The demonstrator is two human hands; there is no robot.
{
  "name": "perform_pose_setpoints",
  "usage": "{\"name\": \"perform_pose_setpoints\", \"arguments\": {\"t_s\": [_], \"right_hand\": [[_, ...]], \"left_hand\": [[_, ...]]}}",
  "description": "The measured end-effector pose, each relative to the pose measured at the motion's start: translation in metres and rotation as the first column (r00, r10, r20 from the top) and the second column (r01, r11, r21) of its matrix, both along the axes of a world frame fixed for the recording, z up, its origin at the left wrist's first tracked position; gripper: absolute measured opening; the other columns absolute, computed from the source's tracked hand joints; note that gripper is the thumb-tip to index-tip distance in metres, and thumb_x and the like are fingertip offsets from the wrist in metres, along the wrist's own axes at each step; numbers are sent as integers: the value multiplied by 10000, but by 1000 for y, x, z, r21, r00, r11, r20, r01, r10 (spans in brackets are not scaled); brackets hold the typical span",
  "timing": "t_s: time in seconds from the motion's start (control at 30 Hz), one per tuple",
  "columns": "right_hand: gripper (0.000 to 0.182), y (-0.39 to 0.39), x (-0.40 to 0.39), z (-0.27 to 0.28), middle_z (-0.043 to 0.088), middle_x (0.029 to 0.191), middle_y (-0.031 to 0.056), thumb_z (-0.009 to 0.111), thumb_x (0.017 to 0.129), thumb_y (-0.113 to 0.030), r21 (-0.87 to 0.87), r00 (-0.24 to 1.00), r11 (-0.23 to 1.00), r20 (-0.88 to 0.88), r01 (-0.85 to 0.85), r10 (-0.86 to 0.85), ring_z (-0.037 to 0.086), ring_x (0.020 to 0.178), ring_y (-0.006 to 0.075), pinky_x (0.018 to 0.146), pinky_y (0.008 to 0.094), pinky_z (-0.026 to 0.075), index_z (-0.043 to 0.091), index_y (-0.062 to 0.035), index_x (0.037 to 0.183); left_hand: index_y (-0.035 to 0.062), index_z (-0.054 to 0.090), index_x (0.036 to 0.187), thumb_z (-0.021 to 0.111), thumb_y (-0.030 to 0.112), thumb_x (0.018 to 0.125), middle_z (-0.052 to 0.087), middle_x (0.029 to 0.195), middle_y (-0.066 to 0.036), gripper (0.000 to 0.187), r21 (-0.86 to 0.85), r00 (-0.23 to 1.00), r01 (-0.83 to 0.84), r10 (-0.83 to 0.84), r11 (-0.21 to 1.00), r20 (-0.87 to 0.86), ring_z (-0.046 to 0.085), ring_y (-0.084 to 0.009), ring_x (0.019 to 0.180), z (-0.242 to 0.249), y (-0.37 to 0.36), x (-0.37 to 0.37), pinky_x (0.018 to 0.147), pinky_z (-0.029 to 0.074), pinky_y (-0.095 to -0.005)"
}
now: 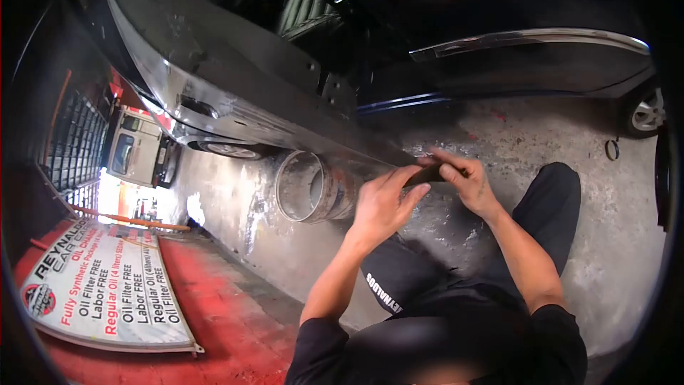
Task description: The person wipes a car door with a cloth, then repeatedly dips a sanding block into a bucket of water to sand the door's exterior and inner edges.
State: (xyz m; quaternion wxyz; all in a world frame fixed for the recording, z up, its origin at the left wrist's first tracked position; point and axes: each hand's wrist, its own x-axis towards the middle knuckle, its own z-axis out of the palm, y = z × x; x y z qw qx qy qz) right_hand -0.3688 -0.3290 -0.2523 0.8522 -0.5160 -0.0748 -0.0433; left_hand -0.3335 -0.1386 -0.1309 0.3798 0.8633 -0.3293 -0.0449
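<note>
A dark, sandpaper-like sheet [427, 175], bent along its length, spans the gap between my two hands. My left hand [387, 203] pinches its left end, thumb below and fingers on top. At the other end, my right hand [467, 184] is closed on it, with the thumb across the upper side and the fingers partly hidden. Both hands are at the lower end of the open car door [263, 114], whose edge runs up to the fingers. The door has scuffed grey patches around its handle recess [197, 107].
Just left of my left hand stands a stained bucket [302, 187]. The dark car body [513, 71] fills the top right, above a wheel [647, 110]. A black ring [611, 150] lies on the concrete. At lower left is a printed sign [107, 289]; a white vehicle [134, 146] stands farther back.
</note>
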Motion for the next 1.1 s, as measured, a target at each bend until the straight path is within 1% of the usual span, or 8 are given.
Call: {"name": "perform_pose_setpoints", "arguments": {"t_s": [0.13, 0.27, 0.4, 0.5, 0.73, 0.8, 1.0, 1.1], "right_hand": [[494, -7, 30, 17, 700, 1324, 106, 580, 1062, -198, 34, 930, 930, 18, 366, -367, 634, 1178, 144, 1018, 294, 492, 508, -17, 1517], [485, 12, 57, 82, 685, 1354, 130, 576, 1064, -179, -135, 831, 822, 157, 554, -534, 629, 1123, 123, 980, 296, 509, 506, -75, 1533], [465, 44, 102, 147, 499, 1549, 209, 591, 1045, -155, -36, 610, 785, 652, 619, -451, 490, 1429, 379, 1186, 409, 405, 518, -40, 1489], [584, 72, 126, 162, 321, 1668, 190, 528, 1075, -296, -250, 585, 811, 799, 529, -136, 211, 1584, 327, 1286, 469, 172, 399, -4, 1564], [639, 67, 123, 120, 253, 1696, 188, 457, 1094, -377, -405, 618, 739, 786, 538, -19, 129, 1602, 339, 1287, 533, 77, 334, -8, 1601], [640, 72, 139, 150, 263, 1691, 192, 458, 1093, -383, -312, 542, 754, 837, 578, -69, 137, 1599, 345, 1285, 541, 82, 346, -1, 1594], [643, 68, 144, 143, 295, 1672, 214, 443, 1091, -408, -299, 507, 737, 859, 606, -68, 162, 1594, 351, 1284, 550, 87, 379, 15, 1571], [644, 66, 132, 137, 304, 1671, 203, 429, 1091, -412, -341, 532, 716, 845, 609, -51, 161, 1595, 345, 1283, 554, 86, 376, 11, 1574]], "left_hand": [[-13, 713, 933, 723, 40, 911, 762, 932, -152, 59, -108, 638, -86, 138, 990, 757, 748, -267, 811, 80, 30, -9, 709, 590, -363], [-120, 635, 1189, 547, 38, 1040, 715, 1174, -198, 235, -472, 144, -60, 475, 880, 868, 698, -242, 1058, 196, 33, 23, 958, 573, -368], [-14, 428, 1516, 557, 363, 1084, 541, 1469, -168, 588, -458, 400, -116, 463, 881, 791, 517, -252, 1366, 289, 27, 76, 1120, 427, -418], [-9, 479, 1482, 539, 447, 1082, 587, 1405, -150, 610, -515, 760, -22, 349, 857, 548, 561, -238, 1306, 325, 27, 118, 1089, 442, -384], [-24, 651, 1261, 433, 421, 1109, 713, 1090, -106, 518, -402, 561, -144, 409, 904, 720, 650, -198, 999, 332, 14, 141, 881, 501, -347], [-3, 670, 1123, 442, 348, 1106, 702, 972, -77, 419, -246, 280, -127, 272, 961, 920, 658, -184, 895, 330, 17, 144, 828, 515, -355], [-52, 551, 1389, 653, 237, 989, 658, 1282, -197, 504, -53, 76, -320, 81, 946, 994, 628, -320, 1211, 342, 37, 162, 1078, 456, -407], [-60, 535, 1400, 642, 262, 998, 646, 1312, -203, 527, -197, 302, -182, 246, 963, 921, 626, -326, 1216, 336, 35, 157, 1104, 440, -413]]}}
